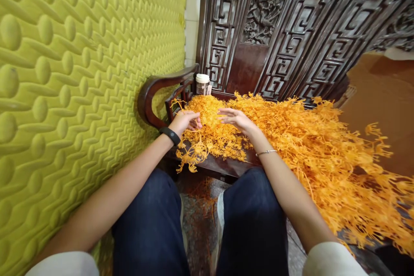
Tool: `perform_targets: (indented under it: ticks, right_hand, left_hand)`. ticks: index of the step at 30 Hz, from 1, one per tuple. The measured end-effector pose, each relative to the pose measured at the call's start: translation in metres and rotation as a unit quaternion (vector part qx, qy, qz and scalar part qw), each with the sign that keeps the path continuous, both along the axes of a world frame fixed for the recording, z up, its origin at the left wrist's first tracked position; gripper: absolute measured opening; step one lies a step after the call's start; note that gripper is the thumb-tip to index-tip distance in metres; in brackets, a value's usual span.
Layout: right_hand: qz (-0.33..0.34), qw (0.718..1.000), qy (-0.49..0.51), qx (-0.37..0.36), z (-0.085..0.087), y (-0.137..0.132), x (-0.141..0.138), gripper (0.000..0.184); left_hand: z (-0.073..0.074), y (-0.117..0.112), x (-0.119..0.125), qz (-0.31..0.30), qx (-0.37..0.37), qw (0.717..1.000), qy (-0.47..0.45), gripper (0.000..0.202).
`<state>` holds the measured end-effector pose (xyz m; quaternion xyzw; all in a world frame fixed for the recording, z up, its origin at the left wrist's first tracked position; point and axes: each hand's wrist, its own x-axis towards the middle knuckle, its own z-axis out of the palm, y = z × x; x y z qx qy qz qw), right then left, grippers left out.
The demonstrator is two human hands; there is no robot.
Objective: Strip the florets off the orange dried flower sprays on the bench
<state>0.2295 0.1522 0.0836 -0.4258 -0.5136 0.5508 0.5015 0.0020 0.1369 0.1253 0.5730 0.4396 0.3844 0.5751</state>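
Note:
My left hand, with a black band on its wrist, is closed around the thin stem of an orange plastic flower sprig. The sprig's branched head hangs below the fingers, over the front edge of the bench. To its right, my right hand is held in the air with fingers stretched apart and nothing visible in them. Under and behind both hands lies a heap of orange plastic flower sprigs. A much bigger pile of the same sprigs spreads along the bench to the right.
A dark wooden bench with a curved armrest and carved back stands before my knees. A lidded cup is in its corner. A yellow padded wall rises at left. Brown cardboard leans at right. Orange scraps litter the floor.

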Motion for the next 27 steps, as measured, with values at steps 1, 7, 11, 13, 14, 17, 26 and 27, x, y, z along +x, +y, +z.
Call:
perform_targets:
  ticks: [1, 7, 11, 13, 14, 17, 26, 27]
  right_hand:
    - [0.044, 0.999, -0.009, -0.005, 0.001, -0.003, -0.003, 0.047]
    - [0.149, 0.989, -0.019, -0.015, 0.009, -0.015, -0.027, 0.046]
    - [0.105, 0.994, -0.018, 0.024, 0.01, -0.013, -0.032, 0.035]
    - [0.074, 0.997, -0.015, 0.026, 0.009, -0.011, -0.029, 0.033]
    - [0.061, 0.998, -0.013, 0.024, 0.009, -0.01, -0.028, 0.032]
    - [0.035, 0.999, -0.005, 0.03, 0.009, -0.008, -0.022, 0.03]
    - [-0.054, 0.996, 0.042, 0.064, 0.011, -0.006, -0.009, 0.031]
    - [-0.061, 0.995, 0.046, 0.067, 0.011, -0.006, -0.007, 0.03]
  left_hand:
    - [0.0, 0.0, 0.001, 0.005, -0.002, 1.0, -0.004, 0.024]
    - [0.0, 0.002, 0.006, 0.03, -0.004, 0.999, -0.021, 0.024]
    - [0.0, 0.003, 0.006, 0.035, -0.001, 0.999, -0.026, 0.023]
    - [0.0, 0.003, 0.005, 0.035, -0.005, 0.999, -0.023, 0.022]
    - [0.0, 0.003, 0.005, 0.036, -0.007, 0.999, -0.022, 0.022]
    - [-0.001, 0.004, 0.005, 0.035, -0.008, 0.999, -0.016, 0.022]
    - [-0.003, 0.005, 0.005, 0.025, 0.005, 1.0, -0.012, 0.022]
    - [-0.003, 0.005, 0.005, 0.022, 0.006, 1.0, -0.009, 0.023]
